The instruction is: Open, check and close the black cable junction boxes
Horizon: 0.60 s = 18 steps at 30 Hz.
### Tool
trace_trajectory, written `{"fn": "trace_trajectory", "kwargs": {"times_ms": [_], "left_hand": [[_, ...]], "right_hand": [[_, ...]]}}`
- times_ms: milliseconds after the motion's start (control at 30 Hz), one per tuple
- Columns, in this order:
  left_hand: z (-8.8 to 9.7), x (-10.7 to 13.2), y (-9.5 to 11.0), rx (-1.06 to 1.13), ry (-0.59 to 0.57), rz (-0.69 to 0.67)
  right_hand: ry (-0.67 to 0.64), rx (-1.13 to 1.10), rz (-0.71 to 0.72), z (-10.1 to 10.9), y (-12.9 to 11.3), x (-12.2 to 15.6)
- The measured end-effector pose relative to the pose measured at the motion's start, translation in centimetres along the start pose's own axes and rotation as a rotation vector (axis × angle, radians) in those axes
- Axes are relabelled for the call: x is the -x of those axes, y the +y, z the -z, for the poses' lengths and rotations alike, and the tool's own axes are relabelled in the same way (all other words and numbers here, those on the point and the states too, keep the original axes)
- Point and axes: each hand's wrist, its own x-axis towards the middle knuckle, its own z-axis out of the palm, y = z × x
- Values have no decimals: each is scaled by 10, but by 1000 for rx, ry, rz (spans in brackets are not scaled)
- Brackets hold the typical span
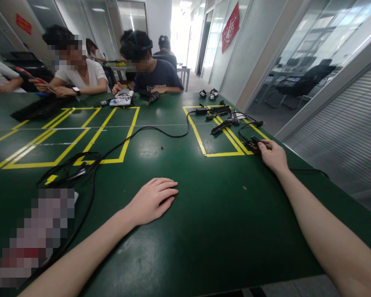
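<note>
My left hand (156, 200) lies flat on the green table (204, 222), fingers stretched out and holding nothing. At the right side of the table, the fingers of my right hand (273, 156) are closed on a small black plastic piece (252, 144) at a yellow tape line; its kind is hard to make out. A thin black cable runs from near that piece toward a cluster of black parts (221, 126) just beyond. Another black cable (148, 128) crosses the table from a black adapter (201, 111) to a loose coil (71, 169) on the left.
Yellow tape (125, 136) marks rectangles on the table. A blurred-out flat object (40, 231) lies at front left. Across the table sit people, near a white power strip (122, 99), a drill (153, 97) and a black tray (41, 107). Small black-and-white blocks (213, 94) stand at the far right.
</note>
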Motion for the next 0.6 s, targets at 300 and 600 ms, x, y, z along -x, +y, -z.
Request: {"fn": "trace_trajectory", "kwargs": {"times_ms": [300, 600], "left_hand": [[1, 0, 1, 8, -1, -1], [1, 0, 0, 7, -12, 8]], "right_hand": [[-38, -104, -283, 7, -8, 3], [-17, -218, -221, 5, -6, 6]]}}
